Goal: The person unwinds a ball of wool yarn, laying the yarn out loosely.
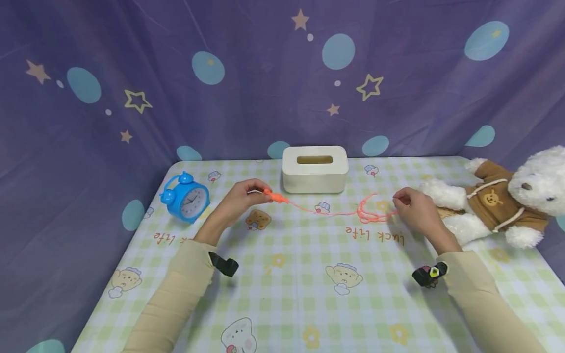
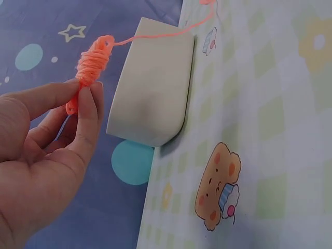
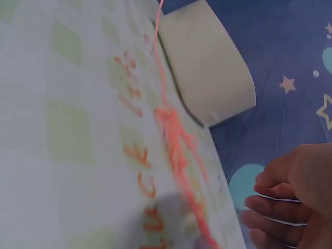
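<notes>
- Sitting near the back edge of the tablecloth [image 1: 287,314] is one container, a cream tissue box [image 1: 314,180] with a slot in its lid. The slot shows tan inside, but tbh can't tell what the box holds.
- Orange yarn is the main thing here: one wound bundle [image 2: 94,65], one thin strand [image 1: 340,214] running off it, and one loose tangle [image 1: 371,214] at the other end, over by the right.
- Left hand [image 1: 240,198] has the bundle pinched between thumb and fingertips, raised in front of the box's left side, with the wound part poking up past the fingers in the left wrist view.
- Right hand [image 1: 417,211] is just beside the tangle, fingers loosely bent with gaps between them. Looks like nothing's in its grip; the yarn passes apart from the fingertips in the right wrist view.
- One blue alarm clock [image 1: 189,198] stands left of the left hand, two bells on top.
- One white teddy bear [image 1: 499,198] in a brown hoodie lies over on the right, a foot near the right hand.
- Wrist gear: two black devices, one per arm.
- Purple curtain [image 1: 265,115] behind it all, with four solid stars and two outlined ones in the head view.
</notes>
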A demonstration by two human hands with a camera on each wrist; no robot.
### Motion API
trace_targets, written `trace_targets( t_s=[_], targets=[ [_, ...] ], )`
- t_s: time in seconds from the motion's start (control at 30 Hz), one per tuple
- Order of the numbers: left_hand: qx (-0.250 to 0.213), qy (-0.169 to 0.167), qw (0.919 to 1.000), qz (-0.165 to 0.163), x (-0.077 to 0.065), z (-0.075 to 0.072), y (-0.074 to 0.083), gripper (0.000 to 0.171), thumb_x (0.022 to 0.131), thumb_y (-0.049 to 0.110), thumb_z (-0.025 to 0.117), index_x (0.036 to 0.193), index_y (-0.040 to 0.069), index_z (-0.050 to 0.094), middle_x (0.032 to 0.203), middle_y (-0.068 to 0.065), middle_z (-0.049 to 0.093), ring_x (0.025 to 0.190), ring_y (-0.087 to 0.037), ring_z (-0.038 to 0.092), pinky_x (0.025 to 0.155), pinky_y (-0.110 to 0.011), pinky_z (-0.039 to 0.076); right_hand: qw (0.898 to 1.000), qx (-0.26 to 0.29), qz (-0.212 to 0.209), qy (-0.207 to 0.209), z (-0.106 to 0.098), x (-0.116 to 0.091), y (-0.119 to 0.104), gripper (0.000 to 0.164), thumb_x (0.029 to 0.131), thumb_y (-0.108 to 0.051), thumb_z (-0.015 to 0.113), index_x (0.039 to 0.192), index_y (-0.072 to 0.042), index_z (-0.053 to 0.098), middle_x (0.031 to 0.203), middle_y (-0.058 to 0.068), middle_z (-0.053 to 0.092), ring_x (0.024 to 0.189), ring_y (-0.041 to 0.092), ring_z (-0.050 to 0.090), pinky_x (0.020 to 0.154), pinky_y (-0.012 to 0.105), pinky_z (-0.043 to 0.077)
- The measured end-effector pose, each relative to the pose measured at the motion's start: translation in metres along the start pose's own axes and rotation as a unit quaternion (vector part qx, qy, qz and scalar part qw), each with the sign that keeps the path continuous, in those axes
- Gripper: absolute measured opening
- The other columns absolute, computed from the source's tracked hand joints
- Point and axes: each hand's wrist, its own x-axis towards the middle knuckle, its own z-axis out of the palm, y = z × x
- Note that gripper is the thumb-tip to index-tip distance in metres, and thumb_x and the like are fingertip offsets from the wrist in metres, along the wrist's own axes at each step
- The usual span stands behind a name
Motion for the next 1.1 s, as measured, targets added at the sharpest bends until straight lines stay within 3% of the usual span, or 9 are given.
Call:
trace_targets(
  t_s=[0.2,0.37,0.6,0.73,0.93,1.1],
  targets=[
    [-0.004,-0.007,1.0,0.005,0.001,0.003,0.004,0.019,0.088,0.014,0.07,0.103,0.006,0.063,0.106,-0.006,0.064,0.106,-0.033,0.059,0.088,-0.038,0.05,0.996,0.057,-0.06,0.022,0.011,0.008,-0.026,0.025,0.097,-0.02,0.056,0.112,-0.001,0.061,0.1,0.016,0.067,0.091,0.031,0.064,0.078,0.045,0.05],
    [-0.001,-0.009,1.0,0.001,0.002,0.006,0.007,0.019,0.088,0.015,0.07,0.103,0.006,0.063,0.108,-0.007,0.064,0.102,-0.026,0.061,0.087,-0.037,0.05,0.988,0.105,-0.116,0.004,0.03,0.015,-0.056,0.024,0.095,-0.02,0.061,0.113,-0.004,0.061,0.104,0.013,0.067,0.091,0.025,0.065,0.08,0.04,0.051],
    [-0.009,-0.012,0.9999,-0.005,0.004,0.012,0.006,0.021,0.087,0.015,0.071,0.103,0.005,0.063,0.108,-0.008,0.064,0.103,-0.025,0.063,0.085,-0.034,0.051,0.972,0.17,-0.148,-0.062,0.063,0.019,-0.095,0.027,0.091,-0.017,0.066,0.114,-0.003,0.062,0.109,0.017,0.067,0.095,0.025,0.065,0.084,0.041,0.053],
    [-0.004,-0.015,0.9999,0.0,0.006,0.015,0.005,0.02,0.087,0.017,0.071,0.102,0.007,0.064,0.106,-0.007,0.065,0.104,-0.025,0.064,0.086,-0.034,0.051,0.96,0.199,-0.172,-0.091,0.081,0.02,-0.112,0.024,0.09,-0.017,0.068,0.111,-0.005,0.066,0.11,0.012,0.067,0.097,0.023,0.065,0.086,0.039,0.053],
    [0.005,-0.018,0.9998,0.009,0.007,0.018,0.005,0.019,0.087,0.021,0.071,0.101,0.009,0.064,0.108,-0.008,0.065,0.103,-0.022,0.064,0.089,-0.041,0.049,0.951,0.207,-0.209,-0.092,0.099,0.021,-0.127,0.017,0.091,-0.017,0.067,0.103,-0.005,0.071,0.1,0.005,0.07,0.089,0.016,0.065,0.08,0.032,0.054],
    [0.002,-0.02,0.9998,0.008,0.006,0.018,0.006,0.02,0.088,0.02,0.071,0.102,0.008,0.064,0.109,-0.008,0.064,0.103,-0.023,0.063,0.09,-0.042,0.049,0.95,0.218,-0.201,-0.094,0.102,0.018,-0.13,0.012,0.091,-0.016,0.066,0.094,-0.006,0.071,0.086,0.009,0.071,0.075,0.013,0.064,0.068,0.025,0.052]
  ],
)
